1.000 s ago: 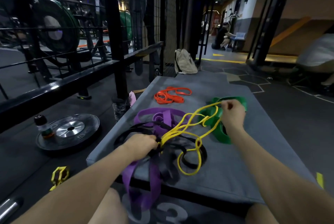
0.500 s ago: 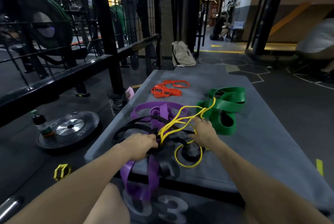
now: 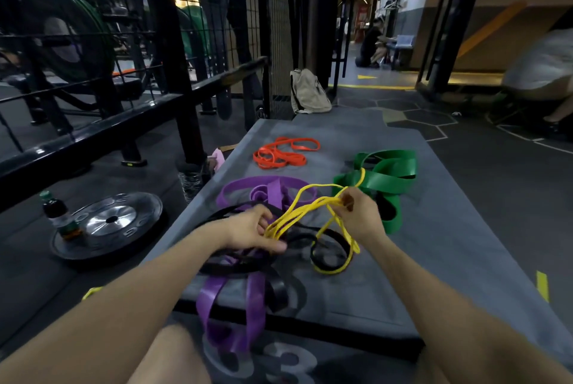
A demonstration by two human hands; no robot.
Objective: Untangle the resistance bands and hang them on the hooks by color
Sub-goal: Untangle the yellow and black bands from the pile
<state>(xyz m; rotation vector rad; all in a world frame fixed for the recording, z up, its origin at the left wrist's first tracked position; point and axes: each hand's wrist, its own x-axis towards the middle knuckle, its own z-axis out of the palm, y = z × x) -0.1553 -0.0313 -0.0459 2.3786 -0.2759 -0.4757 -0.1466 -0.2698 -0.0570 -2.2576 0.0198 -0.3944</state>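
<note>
Pinching thin yellow band point(image 3: 305, 216) strands, left hand point(image 3: 248, 233) and right hand point(image 3: 359, 216), above tangled black and purple loops.

Five band colours point(image 3: 286, 155), one weight plate point(image 3: 108, 222), one bottle point(image 3: 59, 216).

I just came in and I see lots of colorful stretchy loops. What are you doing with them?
A person is untangling resistance bands on a grey mat. The right hand pinches the thin yellow band and lifts it, while the left hand holds its other end down by the black band and purple band. The yellow one still loops through the green band. The orange band lies apart by itself. No hooks are in view, so nothing is hung yet.
</note>
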